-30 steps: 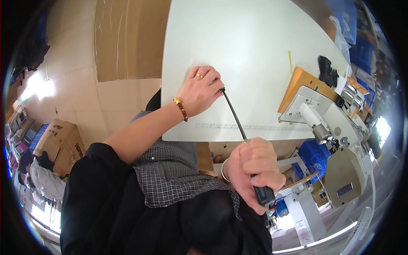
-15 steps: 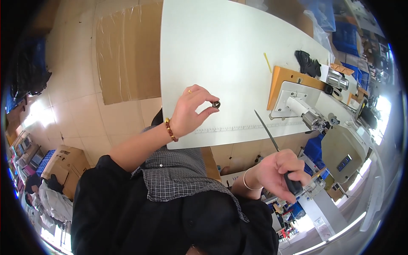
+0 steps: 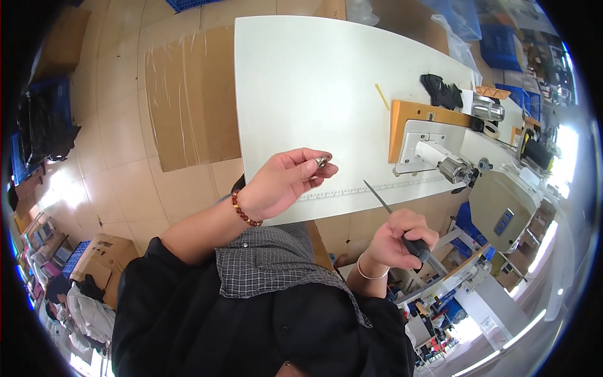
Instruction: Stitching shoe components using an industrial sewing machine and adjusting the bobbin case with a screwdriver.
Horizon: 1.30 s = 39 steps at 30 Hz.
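Note:
Between the thumb and fingers of my left hand (image 3: 286, 179) is a small round metal part (image 3: 321, 162), silvery and much like a bobbin case; the fingertips cover some of it. This hand is over the white tabletop (image 3: 308, 81), near its front edge. My right hand (image 3: 402, 239) is closed around the black handle of a screwdriver (image 3: 379, 198), to the right and in front of the table edge. The screwdriver's long thin shaft slants up and left, its tip over the printed ruler strip (image 3: 339, 193) and apart from the metal part.
At the right of the table is a sewing machine (image 3: 443, 157) by an orange-brown board (image 3: 402, 113). Behind it lie a black shoe-shaped object (image 3: 441, 91) and a yellow strip (image 3: 382, 97). Flattened cardboard (image 3: 191, 97) lies on the floor at left; a carton (image 3: 103, 261) stands nearer.
My left hand has turned and come slightly nearer, its fingers now curled around the metal part. My right hand has moved left and up with the screwdriver, bringing its tip closer to the left hand.

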Tool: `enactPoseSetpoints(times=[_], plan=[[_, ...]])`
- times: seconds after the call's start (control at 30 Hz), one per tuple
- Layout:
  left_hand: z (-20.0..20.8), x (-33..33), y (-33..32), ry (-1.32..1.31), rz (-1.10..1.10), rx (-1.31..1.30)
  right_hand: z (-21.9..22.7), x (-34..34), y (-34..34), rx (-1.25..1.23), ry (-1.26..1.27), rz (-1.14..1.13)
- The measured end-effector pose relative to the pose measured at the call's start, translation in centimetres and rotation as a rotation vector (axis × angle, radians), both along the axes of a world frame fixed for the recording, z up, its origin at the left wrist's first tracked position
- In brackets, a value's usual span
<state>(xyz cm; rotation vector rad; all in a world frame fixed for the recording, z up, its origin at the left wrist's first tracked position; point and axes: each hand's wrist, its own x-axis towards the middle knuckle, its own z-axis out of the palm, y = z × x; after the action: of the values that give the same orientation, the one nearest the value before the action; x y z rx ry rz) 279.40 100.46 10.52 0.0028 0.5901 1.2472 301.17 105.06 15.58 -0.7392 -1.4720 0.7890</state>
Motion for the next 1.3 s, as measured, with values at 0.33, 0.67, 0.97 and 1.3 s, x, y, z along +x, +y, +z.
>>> enactPoseSetpoints(times=[0.33, 0.67, 0.97, 1.3], plan=[[1.5, -0.1, 0.2, -0.415, -0.109, -0.056, 0.9, -0.7, 0.3, -0.012, 0.007, 0.014], [2.5, 0.2, 0.8, -0.429, -0.100, -0.032, 1.0, -0.5, 1.1, -0.034, 0.019, 0.026], [2.1, 0.3, 1.3, -0.339, -0.058, -0.050, 0.6, -0.5, 3.4, 0.025, -0.225, 0.203], [-6.5, -0.8, -0.3, 0.671, -0.051, -0.126, -0.7, -5.3, 20.0, 0.387, -1.159, 0.066]])
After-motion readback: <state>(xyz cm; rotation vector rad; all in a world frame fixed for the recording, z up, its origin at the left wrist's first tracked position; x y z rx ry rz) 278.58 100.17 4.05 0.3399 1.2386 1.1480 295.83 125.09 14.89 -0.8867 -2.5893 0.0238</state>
